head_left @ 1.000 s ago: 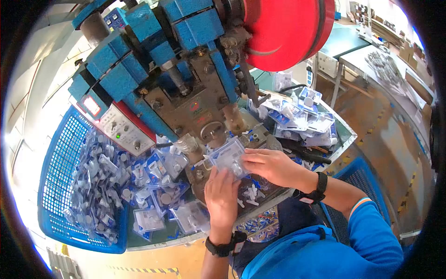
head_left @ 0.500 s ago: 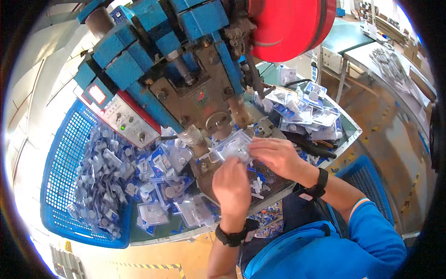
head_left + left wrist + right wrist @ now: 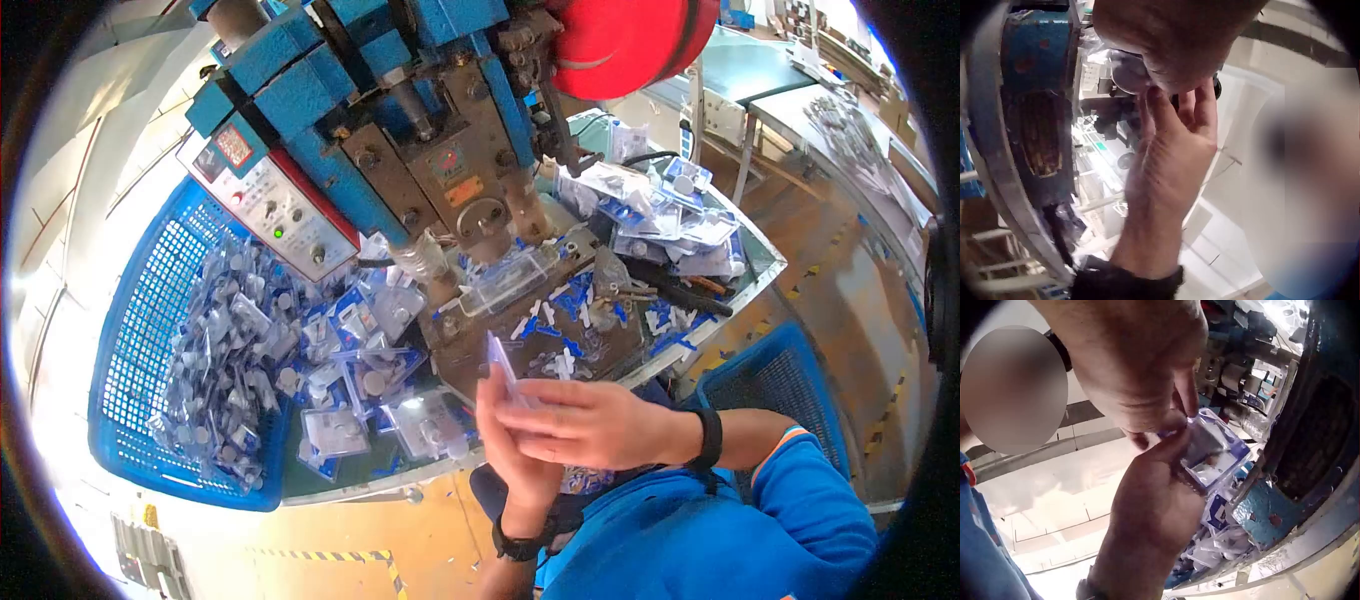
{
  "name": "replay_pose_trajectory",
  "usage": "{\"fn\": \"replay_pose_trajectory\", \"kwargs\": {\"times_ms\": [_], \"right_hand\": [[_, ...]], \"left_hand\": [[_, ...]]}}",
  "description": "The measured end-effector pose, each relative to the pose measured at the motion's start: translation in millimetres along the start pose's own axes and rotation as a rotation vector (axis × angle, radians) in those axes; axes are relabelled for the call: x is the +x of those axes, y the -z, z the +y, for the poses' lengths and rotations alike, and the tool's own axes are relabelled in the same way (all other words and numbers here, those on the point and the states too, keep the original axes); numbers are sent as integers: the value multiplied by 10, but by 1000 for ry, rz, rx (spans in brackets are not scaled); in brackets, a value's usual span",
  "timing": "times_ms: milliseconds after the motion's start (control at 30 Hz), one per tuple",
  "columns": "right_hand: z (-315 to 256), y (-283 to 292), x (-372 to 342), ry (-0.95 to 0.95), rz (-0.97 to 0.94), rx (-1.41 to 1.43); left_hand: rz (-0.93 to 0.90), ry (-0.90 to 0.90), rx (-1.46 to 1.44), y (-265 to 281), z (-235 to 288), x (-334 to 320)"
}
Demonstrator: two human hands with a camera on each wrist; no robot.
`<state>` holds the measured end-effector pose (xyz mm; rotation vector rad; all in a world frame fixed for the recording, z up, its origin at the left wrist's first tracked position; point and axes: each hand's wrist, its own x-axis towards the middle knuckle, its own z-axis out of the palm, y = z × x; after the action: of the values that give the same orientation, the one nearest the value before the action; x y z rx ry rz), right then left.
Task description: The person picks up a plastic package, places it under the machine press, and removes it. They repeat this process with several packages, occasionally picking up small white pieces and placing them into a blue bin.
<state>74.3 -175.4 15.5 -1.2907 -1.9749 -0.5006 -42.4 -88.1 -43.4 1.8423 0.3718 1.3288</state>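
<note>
In the head view my left hand is raised in front of the press, its fingers round a clear blister pack with blue edges, which stands nearly on edge. My right hand lies across the left one, fingers extended and touching the pack's lower part. The right wrist view shows the clear pack between both hands. Another clear piece lies on the bed under the press head. White and blue scraps are scattered on the metal plate.
A blue press with a red wheel and a control box stands ahead. A blue basket of packs is at the left, loose packs beside it. More packs are piled right; another blue basket is lower right.
Both hands have moved back from the press bed toward the body, with a pack now held upright between them. A clear piece is now visible on the bed. The head view has shifted.
</note>
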Motion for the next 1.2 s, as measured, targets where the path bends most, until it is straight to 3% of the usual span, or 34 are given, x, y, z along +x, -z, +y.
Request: {"fn": "replay_pose_trajectory", "kwargs": {"times_ms": [167, 233, 333, 400, 433, 500, 633, 733, 833, 967, 1200], "right_hand": [[66, 79, -122, -483, 278, 341], [69, 58, -122, -602, 277, 440], [125, -35, -117, -498, 309, 203], [119, -28, -107, -646, 256, 497], [110, -33, -108, -720, 224, 649], [134, 13, -81, -554, 248, 582], [191, 30, -69, -345, 164, 442], [177, 54, -18, -229, 215, 163], [11, 132, 10, -360, 225, -50], [36, -68, -33, -387, 281, 252], [64, -70, 2, -215, 154, 101]], "left_hand": [[95, 510, -805, 132, 239, -97], [119, 553, -840, 127, 285, -144], [166, 532, -892, 59, 290, -205], [158, 496, -932, 77, 233, -270], [61, 519, -939, 122, 205, -277], [-129, 566, -949, 301, 136, -240], [-255, 738, -894, 505, 165, -71], [-138, 688, -719, 428, 118, -88], [-25, 534, -594, 242, 156, -166], [36, 478, -613, 144, 213, -200], [29, 492, -566, 268, 191, -84]]}}
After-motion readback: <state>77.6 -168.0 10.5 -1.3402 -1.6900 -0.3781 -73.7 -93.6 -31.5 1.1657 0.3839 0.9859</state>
